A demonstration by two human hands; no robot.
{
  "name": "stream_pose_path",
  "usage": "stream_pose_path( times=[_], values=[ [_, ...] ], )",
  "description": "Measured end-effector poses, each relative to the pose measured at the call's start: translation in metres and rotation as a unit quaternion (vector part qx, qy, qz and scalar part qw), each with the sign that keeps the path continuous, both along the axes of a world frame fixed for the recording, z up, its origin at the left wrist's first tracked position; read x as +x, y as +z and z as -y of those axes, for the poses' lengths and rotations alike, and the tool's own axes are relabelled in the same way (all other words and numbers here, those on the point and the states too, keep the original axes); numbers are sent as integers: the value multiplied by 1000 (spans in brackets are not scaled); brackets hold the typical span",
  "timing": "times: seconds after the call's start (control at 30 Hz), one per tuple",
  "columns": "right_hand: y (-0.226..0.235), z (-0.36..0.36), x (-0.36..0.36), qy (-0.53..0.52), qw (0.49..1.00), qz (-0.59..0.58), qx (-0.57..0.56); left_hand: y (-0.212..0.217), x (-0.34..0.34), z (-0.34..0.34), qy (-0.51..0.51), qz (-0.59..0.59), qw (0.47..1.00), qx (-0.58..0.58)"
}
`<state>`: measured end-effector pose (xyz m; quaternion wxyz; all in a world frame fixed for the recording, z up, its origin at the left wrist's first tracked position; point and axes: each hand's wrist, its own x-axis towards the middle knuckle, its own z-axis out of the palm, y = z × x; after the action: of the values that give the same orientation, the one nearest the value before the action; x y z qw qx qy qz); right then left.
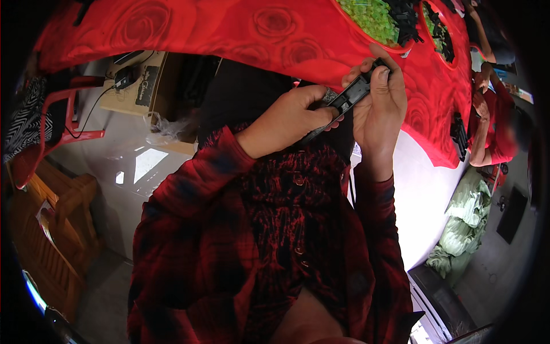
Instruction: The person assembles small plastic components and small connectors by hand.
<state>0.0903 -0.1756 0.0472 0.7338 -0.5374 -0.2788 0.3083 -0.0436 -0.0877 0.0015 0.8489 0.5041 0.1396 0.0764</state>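
Observation:
A long, narrow black plastic piece (354,93) with a hollow channel is held slantwise in front of my lap, near the edge of the red table. My left hand (295,119) is closed round its lower end, thumb pressed along it. At the upper end, my right hand (382,114) grips it between thumb and fingers. A small grey, rough-looking patch shows beside my left fingers; its kind is unclear. Beyond my hands, a red-rimmed basket (410,48) holds many small green pieces (369,20) and black strips (404,23).
A red rose-patterned cloth (252,28) covers the table. Farther right lie a second basket (455,57) and black pieces (459,135). A co-worker in red (501,129) sits there, near pale green sacks (464,212). Leftward stand a cardboard box (129,98), red chair (43,129) and wooden furniture (57,229).

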Motion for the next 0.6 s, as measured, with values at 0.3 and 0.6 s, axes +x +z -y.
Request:
stream_pose_path(
  times=[0.3, 0.6],
  values=[
    [0, -6, -1, 0, 1000, 1, -19, 7, 1, -4, -12, -29, 1000, 1],
    [1, -2, -7, -17, 991, 98, -91, -14, 2, 3, -26, 0, 998, 53]
  ],
)
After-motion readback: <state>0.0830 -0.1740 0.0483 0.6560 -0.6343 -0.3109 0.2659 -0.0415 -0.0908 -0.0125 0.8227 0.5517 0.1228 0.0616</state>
